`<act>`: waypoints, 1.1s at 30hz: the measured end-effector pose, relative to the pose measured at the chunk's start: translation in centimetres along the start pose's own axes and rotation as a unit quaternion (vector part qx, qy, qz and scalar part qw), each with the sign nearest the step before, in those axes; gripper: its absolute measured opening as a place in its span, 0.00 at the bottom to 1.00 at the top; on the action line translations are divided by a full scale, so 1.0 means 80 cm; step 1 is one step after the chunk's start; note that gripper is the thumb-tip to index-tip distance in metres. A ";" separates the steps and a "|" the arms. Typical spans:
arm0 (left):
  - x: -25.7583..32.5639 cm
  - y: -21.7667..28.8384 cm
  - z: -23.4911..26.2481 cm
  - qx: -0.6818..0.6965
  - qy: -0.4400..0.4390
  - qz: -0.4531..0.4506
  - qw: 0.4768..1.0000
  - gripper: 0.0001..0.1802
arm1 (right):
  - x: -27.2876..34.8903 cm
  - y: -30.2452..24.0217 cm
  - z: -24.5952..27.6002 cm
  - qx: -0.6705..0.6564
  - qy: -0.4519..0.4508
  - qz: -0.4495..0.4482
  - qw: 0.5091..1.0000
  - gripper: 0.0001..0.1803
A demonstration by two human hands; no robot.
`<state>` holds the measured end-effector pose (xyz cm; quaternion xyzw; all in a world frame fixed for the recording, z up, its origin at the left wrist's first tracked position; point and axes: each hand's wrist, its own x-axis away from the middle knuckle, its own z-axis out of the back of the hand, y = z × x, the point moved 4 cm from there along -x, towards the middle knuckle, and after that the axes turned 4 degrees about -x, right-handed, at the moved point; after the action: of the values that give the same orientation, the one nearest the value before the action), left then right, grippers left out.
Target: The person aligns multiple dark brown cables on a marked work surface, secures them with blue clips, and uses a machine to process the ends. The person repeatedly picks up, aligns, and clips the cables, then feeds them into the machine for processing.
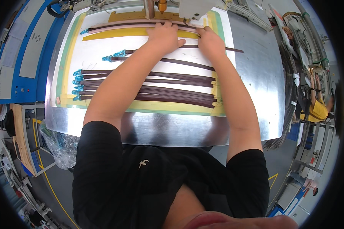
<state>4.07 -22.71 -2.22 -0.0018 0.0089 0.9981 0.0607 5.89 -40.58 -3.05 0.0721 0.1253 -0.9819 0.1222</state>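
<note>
A long, narrow dark strip (122, 25) with a blue-wrapped left end lies across the far part of the white work sheet (91, 47), along a pale bar and a yellow guide (114, 34). My left hand (164, 38) rests on it, fingers stretched forward and thumb out to the right. Close to its right end, my right hand (211, 41) has bent fingers closed at the strip. Under my wrists runs another dark strip (233, 49), partly hidden. Nearer me, several similar strips (179, 81) with blue-wrapped left ends lie side by side, partly covered by my left forearm.
Just beyond my hands hang a machine head (195, 9) and a brass-coloured nozzle (162, 7). The sheet, edged with green and yellow tape, lies on a shiny metal table (256, 84). A blue cabinet (23, 53) stands left. Dark strands (288, 84) hang at the right edge.
</note>
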 end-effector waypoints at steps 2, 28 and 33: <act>0.002 0.006 0.002 0.000 0.002 0.006 1.000 0.40 | -0.001 -0.001 -0.001 -0.003 -0.002 0.007 1.000 0.25; 0.010 0.005 0.002 0.007 0.001 0.014 1.000 0.46 | 0.017 -0.016 -0.002 -0.020 0.017 0.000 1.000 0.26; 0.015 -0.016 0.002 0.000 0.027 -0.013 1.000 0.43 | 0.015 -0.018 -0.002 -0.020 0.013 0.004 1.000 0.26</act>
<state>3.01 -21.30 -2.07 -0.0287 0.0106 0.9969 0.0729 4.42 -39.47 -3.08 0.0831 0.1465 -0.9776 0.1264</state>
